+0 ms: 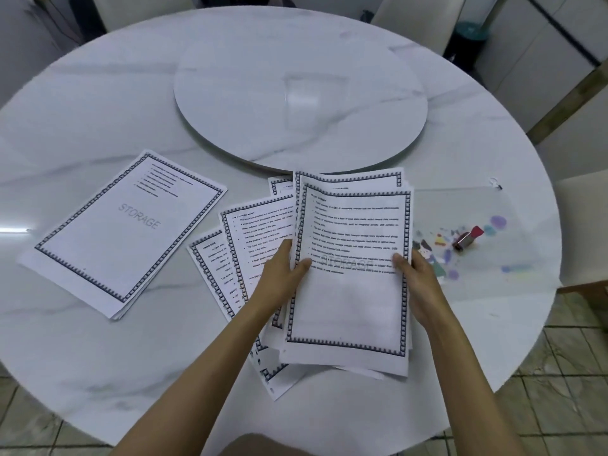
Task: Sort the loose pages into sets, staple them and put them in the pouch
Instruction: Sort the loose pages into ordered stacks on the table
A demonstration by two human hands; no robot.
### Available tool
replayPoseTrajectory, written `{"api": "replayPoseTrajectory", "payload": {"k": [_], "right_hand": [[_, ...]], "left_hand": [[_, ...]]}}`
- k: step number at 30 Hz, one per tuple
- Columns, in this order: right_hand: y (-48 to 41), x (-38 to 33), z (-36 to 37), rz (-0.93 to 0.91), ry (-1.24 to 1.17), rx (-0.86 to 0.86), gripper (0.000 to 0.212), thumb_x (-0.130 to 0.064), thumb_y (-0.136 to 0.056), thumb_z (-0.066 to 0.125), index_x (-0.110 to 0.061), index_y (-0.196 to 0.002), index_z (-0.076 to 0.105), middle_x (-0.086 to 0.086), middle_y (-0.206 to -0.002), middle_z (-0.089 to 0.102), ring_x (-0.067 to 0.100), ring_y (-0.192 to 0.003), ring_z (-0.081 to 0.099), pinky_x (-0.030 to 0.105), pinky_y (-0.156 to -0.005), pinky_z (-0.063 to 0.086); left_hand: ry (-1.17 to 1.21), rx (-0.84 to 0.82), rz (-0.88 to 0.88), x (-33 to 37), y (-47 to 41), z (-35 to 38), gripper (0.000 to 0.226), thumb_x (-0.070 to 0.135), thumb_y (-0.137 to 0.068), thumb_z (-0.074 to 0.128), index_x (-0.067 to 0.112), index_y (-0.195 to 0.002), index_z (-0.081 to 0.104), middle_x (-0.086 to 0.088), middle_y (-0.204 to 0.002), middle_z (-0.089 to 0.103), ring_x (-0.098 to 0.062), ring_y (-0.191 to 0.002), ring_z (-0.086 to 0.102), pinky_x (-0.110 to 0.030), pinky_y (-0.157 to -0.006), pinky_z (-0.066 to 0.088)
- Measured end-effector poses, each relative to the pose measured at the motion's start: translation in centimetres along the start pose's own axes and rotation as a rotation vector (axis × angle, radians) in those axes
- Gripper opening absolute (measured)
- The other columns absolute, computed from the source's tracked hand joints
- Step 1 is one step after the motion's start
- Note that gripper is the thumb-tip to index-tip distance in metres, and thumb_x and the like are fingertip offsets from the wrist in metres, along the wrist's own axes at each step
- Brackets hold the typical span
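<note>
The left hand (286,268) and right hand (416,278) pinch the sheets (352,291) at the side edges, thumbs on top, probably to read and sort them, over fanned pages (253,225), between a set (125,232) at left and the pouch (487,209) and stapler (467,240) at right.

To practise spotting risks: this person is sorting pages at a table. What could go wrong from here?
The bundle in the left hand and right hand is uneven; sheets may slip out. The fanned pages beneath could get mixed into it. The stapler lies on the pouch and may fall when that is lifted.
</note>
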State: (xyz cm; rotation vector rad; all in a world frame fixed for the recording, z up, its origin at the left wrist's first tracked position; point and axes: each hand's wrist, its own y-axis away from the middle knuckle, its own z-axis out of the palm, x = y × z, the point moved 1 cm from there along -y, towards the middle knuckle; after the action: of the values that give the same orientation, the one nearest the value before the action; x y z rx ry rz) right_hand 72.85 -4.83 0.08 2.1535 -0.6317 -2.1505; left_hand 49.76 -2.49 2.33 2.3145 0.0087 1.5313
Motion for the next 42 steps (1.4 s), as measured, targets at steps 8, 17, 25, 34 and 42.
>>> {"api": "replayPoseTrajectory", "payload": {"k": [8,17,25,34,42], "right_hand": [[-0.1,-1.0,-1.3,-0.032,-0.005,0.169,0.026,-0.02,-0.096,0.049,-0.019,-0.122,0.052,-0.001,-0.118,0.061,0.013,-0.107,0.059,0.031,-0.094,0.047],[0.1,-3.4,-3.7,0.023,-0.274,0.036,0.031,-0.021,-0.088,0.057,-0.01,-0.116,0.06,0.001,-0.106,0.071,0.015,-0.098,0.068,0.028,-0.081,0.056],[0.1,-1.7,-5.6,-0.124,-0.053,0.134,0.016,-0.029,-0.079,0.065,-0.024,-0.095,0.067,-0.01,-0.081,0.074,0.007,-0.076,0.069,0.021,-0.07,0.057],[1.0,-0.5,-10.2,-0.108,0.078,0.285,0.023,-0.047,-0.073,0.064,-0.032,-0.089,0.069,-0.018,-0.081,0.072,0.004,-0.079,0.069,0.016,-0.063,0.055],[0.9,-0.2,-12.6,-0.09,0.065,0.326,0.034,-0.05,-0.065,0.061,-0.029,-0.091,0.062,-0.024,-0.074,0.07,-0.003,-0.068,0.067,0.012,-0.06,0.053]], "left_hand": [[-0.02,0.014,0.275,3.1,0.4,-0.2,0.033,0.019,-0.099,0.043,0.014,-0.131,0.042,0.018,-0.109,0.055,0.003,-0.091,0.056,-0.002,-0.075,0.042],[0.233,-0.05,0.314,5.0,0.7,-0.6,0.03,0.021,-0.096,0.048,0.019,-0.126,0.045,0.007,-0.122,0.058,-0.009,-0.113,0.058,-0.029,-0.094,0.05],[-0.109,0.046,0.106,1.9,-0.9,0.7,0.026,0.021,-0.096,0.047,0.014,-0.121,0.051,0.002,-0.122,0.057,-0.009,-0.092,0.054,-0.011,-0.065,0.041],[-0.382,0.289,-0.132,-2.9,-1.9,0.3,0.037,0.023,-0.09,0.056,0.01,-0.125,0.05,-0.013,-0.129,0.041,-0.028,-0.121,0.038,-0.034,-0.086,0.038],[-0.579,0.592,-0.329,-5.0,-1.2,-1.5,0.071,0.037,-0.083,0.064,0.006,-0.139,0.032,-0.02,-0.141,0.029,-0.037,-0.128,0.027,-0.047,-0.102,0.027]]}}
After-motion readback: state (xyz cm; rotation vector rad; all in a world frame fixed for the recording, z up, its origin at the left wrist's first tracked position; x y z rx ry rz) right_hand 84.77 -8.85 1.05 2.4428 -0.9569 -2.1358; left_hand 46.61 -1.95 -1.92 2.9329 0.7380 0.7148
